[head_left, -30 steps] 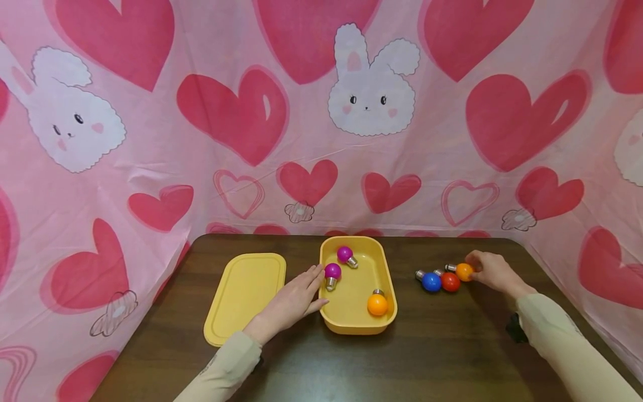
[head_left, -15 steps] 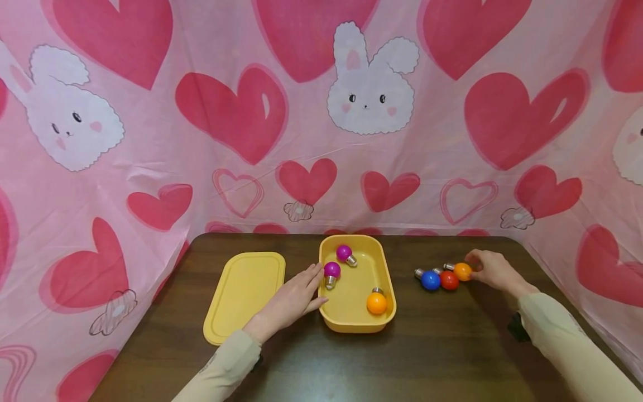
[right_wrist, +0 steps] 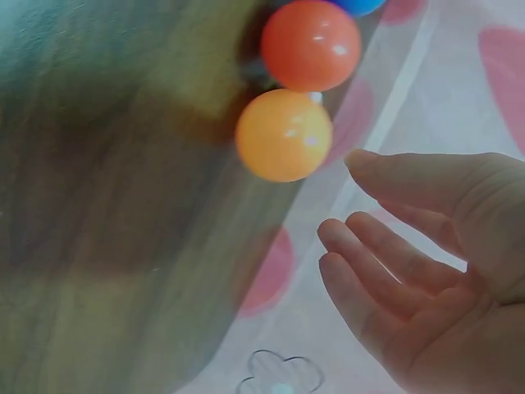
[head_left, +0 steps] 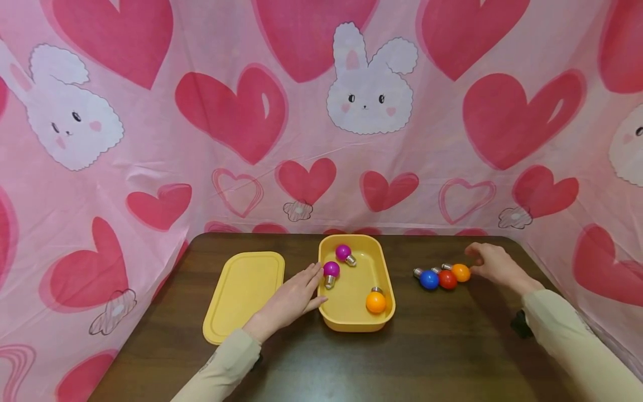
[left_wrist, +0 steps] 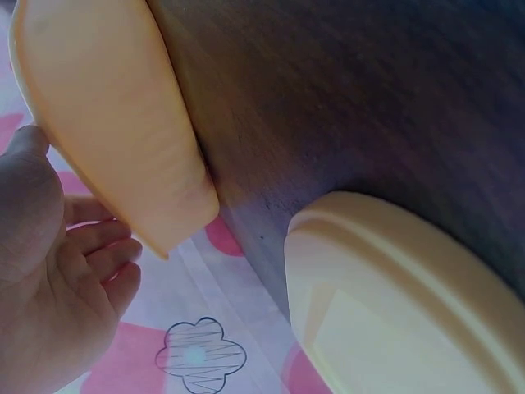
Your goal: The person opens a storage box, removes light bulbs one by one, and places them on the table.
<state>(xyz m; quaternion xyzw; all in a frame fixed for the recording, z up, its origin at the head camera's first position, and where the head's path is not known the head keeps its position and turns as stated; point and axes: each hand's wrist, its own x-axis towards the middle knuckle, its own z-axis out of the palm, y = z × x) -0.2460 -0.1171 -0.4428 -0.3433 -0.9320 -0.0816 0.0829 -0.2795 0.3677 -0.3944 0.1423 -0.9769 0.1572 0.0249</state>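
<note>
My left hand (head_left: 290, 298) rests with extended fingers against the left rim of a yellow plastic box (head_left: 358, 322); the left wrist view shows the fingers along the box's edge. Inside the box lie two purple light bulbs, one at the back (head_left: 344, 252) and one by the left wall (head_left: 331, 270), plus an orange bulb (head_left: 375, 302) near the front. To the right, a blue bulb (head_left: 429, 280), a red bulb (head_left: 447, 280) and another orange bulb (head_left: 460, 272) lie in a row. Just beside that orange bulb is my right hand (head_left: 497, 268), its fingers loosely bent and holding nothing.
A yellow lid (head_left: 244, 296) lies flat on the dark wooden table (head_left: 321, 368), left of the box. Behind the table and along its sides hangs a pink cloth (head_left: 301, 139) with hearts and rabbits.
My right hand has come off the orange bulb in the row and drawn slightly right, with its fingers apart. The left hand stays at the box's rim.
</note>
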